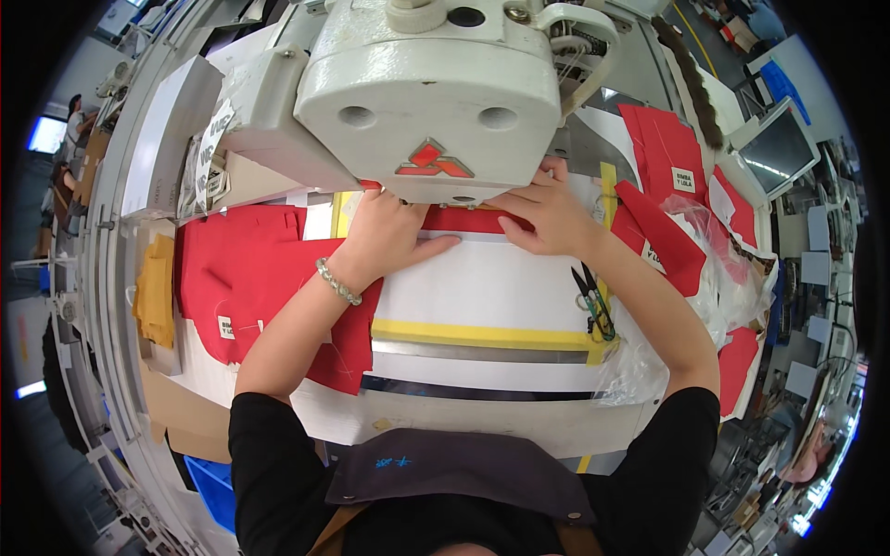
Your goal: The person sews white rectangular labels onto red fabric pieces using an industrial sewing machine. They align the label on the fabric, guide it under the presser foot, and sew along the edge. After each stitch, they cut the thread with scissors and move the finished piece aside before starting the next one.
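Note:
A strip of red fabric lies under the head of a white sewing machine. My left hand rests on the fabric's left part, thumb stretched out to the right; its fingertips go partly out of sight behind the machine head. On the strip's right part lies my right hand, fingers spread and thumb apart. Both hands press on the cloth rather than grip it. The machine head hides the needle area. Small thread snips with dark handles lie on the white work surface near my right forearm.
Red fabric pieces are heaped at the left beside yellow pieces. More red pieces with white labels lie at the right, near clear plastic bags. Yellow tape edges the work surface. A monitor stands far right.

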`<action>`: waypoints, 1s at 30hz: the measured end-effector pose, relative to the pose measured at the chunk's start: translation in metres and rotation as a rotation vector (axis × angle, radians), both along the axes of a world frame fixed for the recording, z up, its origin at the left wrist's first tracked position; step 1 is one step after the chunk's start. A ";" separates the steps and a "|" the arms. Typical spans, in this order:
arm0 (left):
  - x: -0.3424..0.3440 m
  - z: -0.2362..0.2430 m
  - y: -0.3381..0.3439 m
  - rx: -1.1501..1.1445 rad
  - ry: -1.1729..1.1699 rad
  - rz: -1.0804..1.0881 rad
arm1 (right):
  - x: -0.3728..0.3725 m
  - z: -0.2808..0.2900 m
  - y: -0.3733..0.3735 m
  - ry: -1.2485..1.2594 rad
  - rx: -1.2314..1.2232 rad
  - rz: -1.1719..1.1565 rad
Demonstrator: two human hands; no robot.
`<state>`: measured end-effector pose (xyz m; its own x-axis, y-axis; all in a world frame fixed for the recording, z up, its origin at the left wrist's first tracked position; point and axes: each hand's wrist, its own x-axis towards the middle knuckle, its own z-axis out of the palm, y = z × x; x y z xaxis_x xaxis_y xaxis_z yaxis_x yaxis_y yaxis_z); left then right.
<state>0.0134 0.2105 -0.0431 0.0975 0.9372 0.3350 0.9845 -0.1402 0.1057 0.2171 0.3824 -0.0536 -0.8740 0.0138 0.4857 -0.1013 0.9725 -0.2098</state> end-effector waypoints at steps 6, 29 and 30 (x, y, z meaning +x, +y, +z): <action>0.000 0.001 -0.004 -0.171 -0.135 0.047 | 0.017 0.007 0.004 0.051 0.013 -0.084; 0.005 0.003 -0.029 -0.133 -0.329 -0.077 | 0.017 -0.009 -0.020 -0.179 -0.025 -0.089; 0.006 0.001 -0.025 -0.137 -0.331 -0.073 | 0.017 -0.009 -0.020 -0.168 -0.038 -0.074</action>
<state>0.0193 0.1851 -0.0420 0.0729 0.9701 0.2313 0.8817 -0.1711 0.4397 0.2339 0.3627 -0.0630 -0.9388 0.0968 0.3306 0.0101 0.9671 -0.2544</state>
